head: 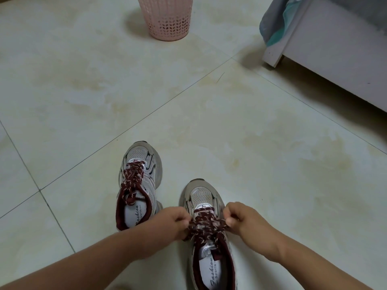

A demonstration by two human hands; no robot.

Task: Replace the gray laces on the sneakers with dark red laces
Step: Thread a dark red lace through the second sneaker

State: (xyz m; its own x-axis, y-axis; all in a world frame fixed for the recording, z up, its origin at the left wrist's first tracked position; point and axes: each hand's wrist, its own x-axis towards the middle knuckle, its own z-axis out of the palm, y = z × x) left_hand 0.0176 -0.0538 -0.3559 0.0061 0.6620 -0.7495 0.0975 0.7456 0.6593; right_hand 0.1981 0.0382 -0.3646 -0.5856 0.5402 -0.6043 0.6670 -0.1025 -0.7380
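Two grey-and-silver sneakers stand on the tiled floor, toes pointing away from me. The left sneaker [138,185] carries a dark red lace [132,179] threaded through its eyelets. The right sneaker [209,233] also wears a dark red lace [206,223] with white flecks. My left hand [172,223] pinches that lace at the shoe's left side. My right hand [240,219] pinches it at the right side. The lace stretches between both hands across the tongue. No gray lace is in view.
A pink perforated waste basket [167,17] stands at the far middle of the floor. A white bed frame [326,51] with grey and teal fabric [274,24] hanging over it fills the upper right. Pale floor tiles [272,143] surround the shoes.
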